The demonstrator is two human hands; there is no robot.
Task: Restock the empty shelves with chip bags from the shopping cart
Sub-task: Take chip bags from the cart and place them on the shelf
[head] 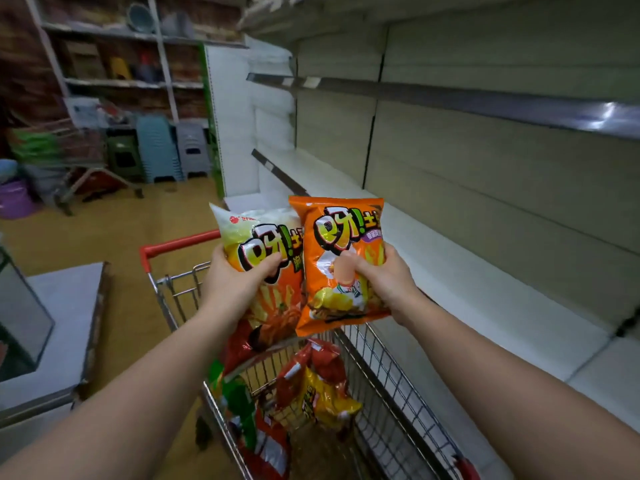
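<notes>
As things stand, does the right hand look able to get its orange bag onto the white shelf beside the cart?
Probably yes. The right hand grips the orange bag above the cart, and the white shelf lies just to its right with nothing visible between them.

Head camera (close) looks down over cart [381,368].

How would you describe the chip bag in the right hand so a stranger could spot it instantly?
Start at the metal wire shopping cart with the red handle. Above it two chip bags are held side by side. The right hand grips the all-orange chip bag nearer the empty white shelves; the pale-topped chip bag beside it sits in the left hand.
</notes>
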